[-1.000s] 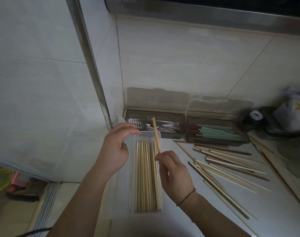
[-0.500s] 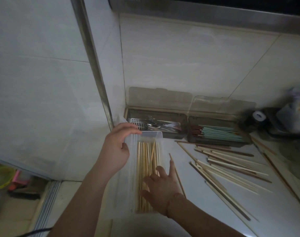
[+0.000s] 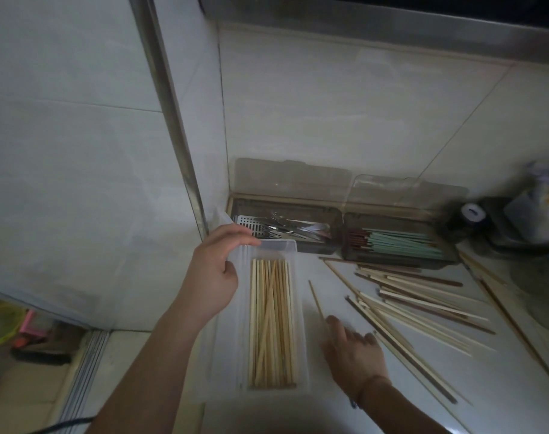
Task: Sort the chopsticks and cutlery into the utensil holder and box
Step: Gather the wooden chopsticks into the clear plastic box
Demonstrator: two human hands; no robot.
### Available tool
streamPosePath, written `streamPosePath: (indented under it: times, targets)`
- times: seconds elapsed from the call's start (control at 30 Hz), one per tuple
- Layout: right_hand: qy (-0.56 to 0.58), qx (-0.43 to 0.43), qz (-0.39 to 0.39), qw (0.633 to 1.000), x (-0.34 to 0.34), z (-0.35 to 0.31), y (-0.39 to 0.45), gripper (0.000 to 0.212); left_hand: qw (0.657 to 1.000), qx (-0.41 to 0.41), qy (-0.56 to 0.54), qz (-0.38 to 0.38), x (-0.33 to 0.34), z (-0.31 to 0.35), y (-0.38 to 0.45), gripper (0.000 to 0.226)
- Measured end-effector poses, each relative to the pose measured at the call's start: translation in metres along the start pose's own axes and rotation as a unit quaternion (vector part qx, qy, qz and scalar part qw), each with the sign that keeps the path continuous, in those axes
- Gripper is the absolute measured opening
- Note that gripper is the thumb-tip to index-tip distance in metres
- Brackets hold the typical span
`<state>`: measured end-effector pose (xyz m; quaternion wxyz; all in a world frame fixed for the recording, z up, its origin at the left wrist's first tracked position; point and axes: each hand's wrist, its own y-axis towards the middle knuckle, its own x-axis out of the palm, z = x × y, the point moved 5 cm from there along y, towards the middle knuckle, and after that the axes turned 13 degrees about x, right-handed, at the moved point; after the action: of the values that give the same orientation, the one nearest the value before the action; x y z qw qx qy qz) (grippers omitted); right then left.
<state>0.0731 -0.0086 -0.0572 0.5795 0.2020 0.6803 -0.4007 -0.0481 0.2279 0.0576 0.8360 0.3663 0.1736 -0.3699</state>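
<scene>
Both hands are working at the white countertop (image 3: 454, 386). One hand, the left hand (image 3: 215, 277), is steadying the clear plastic rectangular box (image 3: 299, 308), with its fingers curling over the far left corner of the rim and its thumb lying against the side wall. Its partner, the right hand (image 3: 354, 352), is lying palm down and loosely spread on the counter, holding nothing, with its index fingertip touching or nearly touching the near end of a single thin pale wooden chopstick (image 3: 316, 299) that is lying alone just beside the box.

Inside the box, a bundle of pale bamboo chopsticks (image 3: 271, 321) is lying lengthwise, a few of them crossing at a slant. To the right, a loose scatter of pale and dark-brown chopsticks (image 3: 423, 305) is waiting on the counter. Against the tiled wall, the dark open-lidded utensil holder (image 3: 287, 208) is holding metal cutlery (image 3: 282, 231) in its left tray and mint-green and reddish chopsticks (image 3: 401, 245) in its right tray.

Judging from this, the lone stick is the next pick, and it is lying flat on a smooth surface, so a fingertip is likely to roll it away rather than lift it. It could skid under the box wall or into the scatter. The slanted sticks in the box are taking up room, and a new one dropped across them may ride up over the rim. A loosening left hold could let the light box slide.
</scene>
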Motion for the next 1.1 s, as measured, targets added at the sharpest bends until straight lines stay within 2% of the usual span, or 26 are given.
streamPosePath:
  times: [0.07, 0.1, 0.17, 0.27, 0.33, 0.43, 0.5, 0.57, 0.67, 0.77, 0.83, 0.9, 0.93, 1.0, 1.03, 1.1]
  targets:
    - [-0.052, -0.031, -0.032, 0.998, 0.008, -0.001, -0.003, 0.062, 1.0, -0.002, -0.004, 0.002, 0.001, 0.0, 0.001, 0.071]
    - [-0.07, -0.05, -0.022, 0.996, 0.009, -0.003, -0.004, 0.065, 1.0, -0.005, -0.013, 0.005, 0.0, -0.001, 0.002, 0.071]
    - [-0.054, -0.045, 0.011, 0.997, 0.005, -0.002, -0.002, 0.057, 0.999, -0.016, -0.035, 0.013, 0.0, -0.002, 0.002, 0.072]
    - [0.039, -0.034, 0.125, 0.991, -0.018, 0.007, 0.004, 0.028, 0.998, -0.018, -0.05, 0.023, 0.001, 0.0, 0.002, 0.071]
    - [0.146, -0.026, 0.208, 0.967, -0.054, 0.007, 0.002, 0.009, 0.997, -0.019, -0.061, 0.039, 0.002, 0.0, 0.0, 0.071]
    - [0.242, -0.07, 0.279, 0.927, -0.093, -0.016, -0.005, 0.02, 0.995, -0.013, -0.08, 0.058, 0.007, -0.001, -0.003, 0.066]
    - [0.228, -0.136, 0.248, 0.932, -0.088, -0.04, -0.005, 0.02, 0.995, -0.013, -0.083, 0.059, 0.011, -0.001, -0.004, 0.064]
    - [0.167, -0.154, 0.205, 0.952, -0.072, -0.055, -0.002, 0.02, 0.995, -0.016, -0.078, 0.06, 0.014, 0.002, -0.004, 0.064]
    - [-0.026, -0.149, 0.116, 0.982, -0.042, -0.065, 0.002, 0.02, 0.995, -0.015, -0.072, 0.064, 0.016, 0.007, -0.005, 0.065]
    - [-0.151, -0.186, -0.012, 0.971, -0.02, -0.07, -0.006, 0.028, 0.995, -0.025, -0.062, 0.067, 0.016, 0.006, -0.009, 0.07]
    - [-0.168, -0.205, -0.027, 0.964, -0.017, -0.067, -0.011, 0.028, 0.995, -0.024, -0.06, 0.071, 0.016, 0.009, -0.011, 0.071]
    - [-0.053, -0.222, -0.002, 0.974, -0.018, -0.057, -0.013, 0.028, 0.996, -0.014, -0.055, 0.071, 0.017, 0.013, -0.012, 0.072]
    - [0.041, -0.224, 0.037, 0.973, -0.024, -0.049, -0.014, 0.026, 0.996, -0.008, -0.052, 0.068, 0.017, 0.014, -0.012, 0.072]
    - [0.214, -0.206, 0.158, 0.942, -0.039, -0.023, -0.015, 0.02, 0.997, 0.002, -0.047, 0.061, 0.018, 0.014, -0.012, 0.069]
    - [0.26, -0.18, 0.211, 0.925, -0.043, -0.005, -0.013, 0.018, 0.997, 0.009, -0.047, 0.059, 0.018, 0.015, -0.012, 0.065]
    - [0.276, -0.073, 0.276, 0.918, -0.04, 0.038, -0.002, 0.018, 0.997, 0.019, -0.046, 0.055, 0.019, 0.016, -0.013, 0.059]
